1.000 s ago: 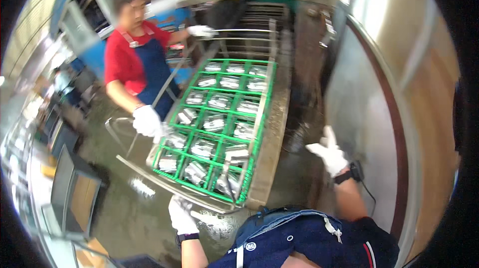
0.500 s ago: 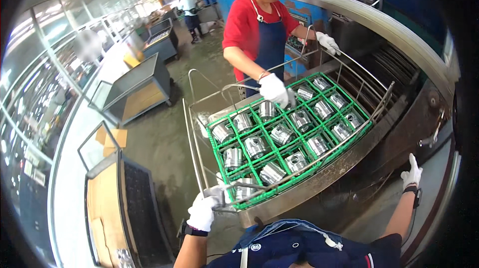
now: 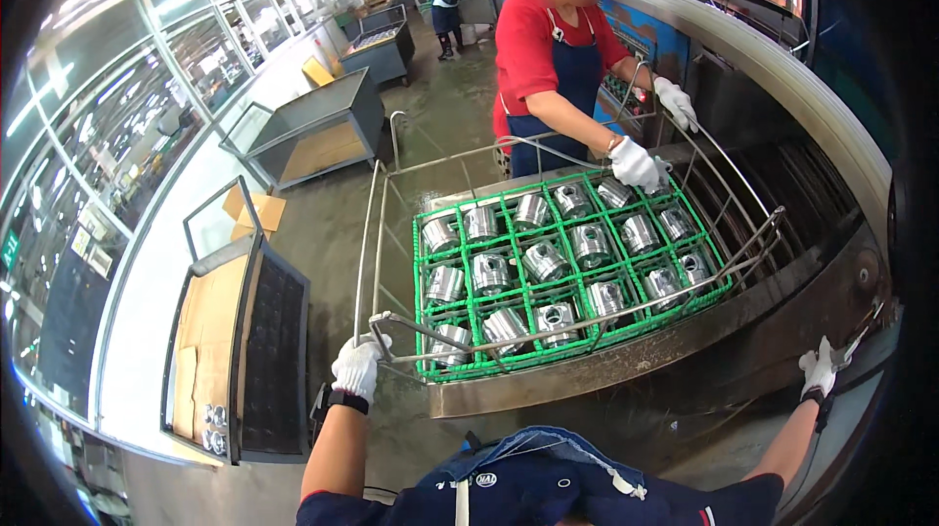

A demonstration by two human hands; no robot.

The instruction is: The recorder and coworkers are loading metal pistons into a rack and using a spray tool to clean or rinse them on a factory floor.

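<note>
A wire-framed basket with green-coated dividers point(image 3: 577, 277) carries metal pistons point(image 3: 490, 274), one to a compartment in those I can see. My left hand point(image 3: 356, 367), in a white glove, is closed around the metal frame rod point(image 3: 364, 316) at the basket's near left corner. To the right, my gloved right hand point(image 3: 820, 369) is at a metal lever point(image 3: 859, 341) on the machine's side; its fingers appear closed on the lever's end, partly hidden. Across the basket, a co-worker's gloved hand point(image 3: 638, 166) touches a piston in the far row, while their other hand point(image 3: 677, 103) holds the frame.
Beneath the basket runs a worn metal ledge point(image 3: 587, 377) of the machine. On the left stand a cart with a cardboard-covered top point(image 3: 210, 340) and a grey cart point(image 3: 313, 125) behind it. The co-worker point(image 3: 553, 56) stands opposite; another person point(image 3: 442, 2) is farther back.
My right hand has gone from stretched fingers below the lever to contact with it. My view has shifted. The co-worker's hand has moved right over the far row.
</note>
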